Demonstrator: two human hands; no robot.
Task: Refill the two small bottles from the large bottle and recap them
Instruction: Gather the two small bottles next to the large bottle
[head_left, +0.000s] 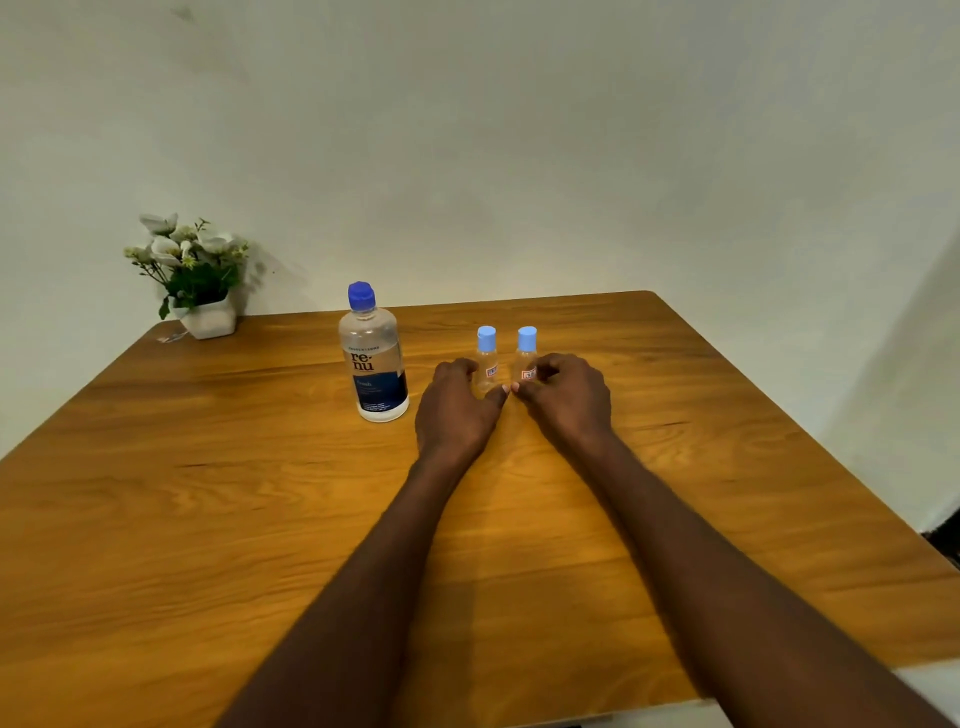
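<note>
Two small clear bottles with light blue caps stand upright side by side near the middle of the wooden table (208, 509). My left hand (457, 405) curls around the left small bottle (487, 358) at its base. My right hand (566, 397) curls around the right small bottle (526, 356) the same way. Both caps are on. To the left stands the large clear bottle (373, 358), upright, with a dark blue cap and a dark blue label, untouched.
A white pot of white flowers (195, 280) sits at the table's far left corner against the pale wall. The table's right edge runs diagonally down toward the lower right, with a dark floor gap beyond it.
</note>
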